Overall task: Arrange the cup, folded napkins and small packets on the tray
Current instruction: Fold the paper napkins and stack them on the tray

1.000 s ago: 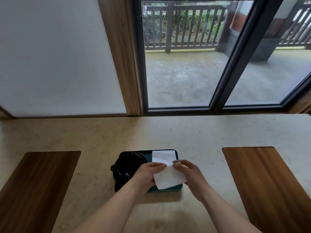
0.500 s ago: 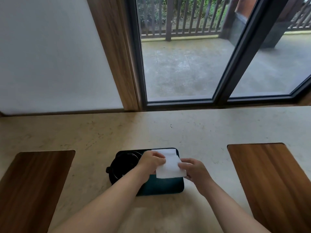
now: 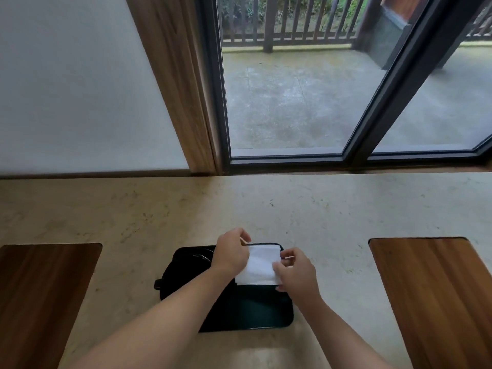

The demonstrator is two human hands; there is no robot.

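A dark teal tray point(image 3: 262, 314) lies on the pale stone table in front of me. On its left part stands a black cup point(image 3: 186, 267) with its handle pointing left, partly hidden by my left forearm. A white folded napkin point(image 3: 259, 266) rests over the tray's far right part. My left hand point(image 3: 231, 253) pinches the napkin's far left corner. My right hand point(image 3: 296, 274) pinches its right edge. No small packets show.
The stone table point(image 3: 319, 209) runs to a wall and glass doors at the back. A dark wooden inlay point(image 3: 40, 302) lies to the left, and a lighter wooden inlay point(image 3: 436, 296) to the right.
Both hands have carried the napkin from the tray's near right part toward its far right part and laid it flatter. The camera has tilted down a little.
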